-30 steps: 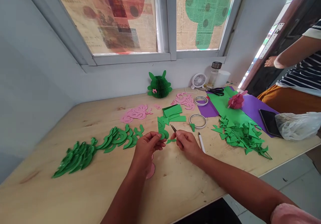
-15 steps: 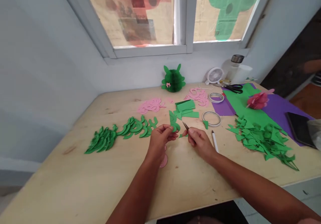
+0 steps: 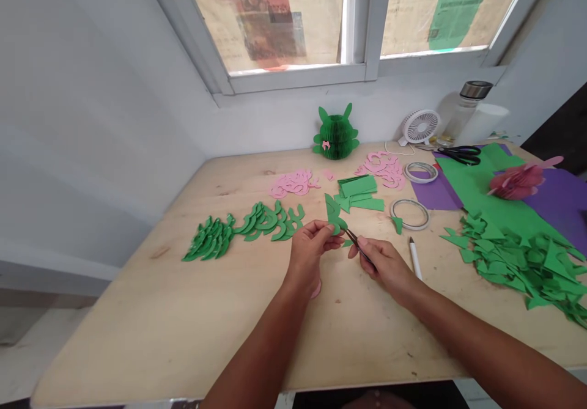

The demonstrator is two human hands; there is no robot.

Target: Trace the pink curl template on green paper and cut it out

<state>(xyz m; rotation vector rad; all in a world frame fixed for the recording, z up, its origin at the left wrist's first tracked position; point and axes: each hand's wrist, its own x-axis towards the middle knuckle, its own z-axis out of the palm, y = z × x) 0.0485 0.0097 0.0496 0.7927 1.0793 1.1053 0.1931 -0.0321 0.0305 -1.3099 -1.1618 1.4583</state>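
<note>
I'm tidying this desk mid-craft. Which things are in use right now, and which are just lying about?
In use: left hand pinching a green paper shape; right hand holding a thin dark tool pointed at it.
Lying about: pen, tape roll, fan, black scissors, pink cutouts, green scraps.

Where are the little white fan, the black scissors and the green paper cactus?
little white fan (image 3: 420, 126), head view, middle of its round grille.
black scissors (image 3: 459, 153), head view, middle of the scissors.
green paper cactus (image 3: 336, 135), head view, middle of its ribbed body.
</note>
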